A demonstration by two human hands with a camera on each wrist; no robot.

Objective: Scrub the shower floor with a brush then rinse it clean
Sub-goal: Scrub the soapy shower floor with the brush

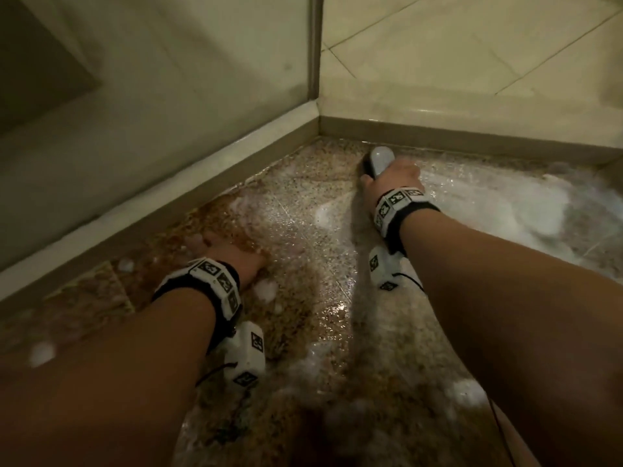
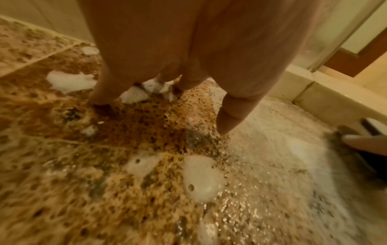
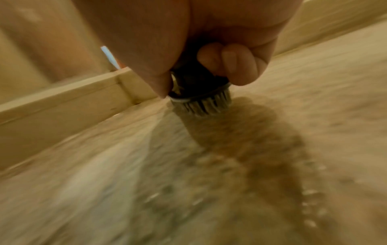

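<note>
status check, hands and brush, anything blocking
Right hand grips brush, bristles on sudsy floor near corner curb. Left hand fingers pressed on floor. Nothing blocking.

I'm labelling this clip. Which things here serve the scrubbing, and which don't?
In use: brush gripped by right hand; soapy floor; foam; left hand braced on the floor.
Not in use: wall; curb.

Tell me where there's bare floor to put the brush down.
The free patch is the wet speckled floor between the left hand and the right hand, which holds the brush. It's tight in the corner by the curb; thick foam covers the floor to the right.
</note>
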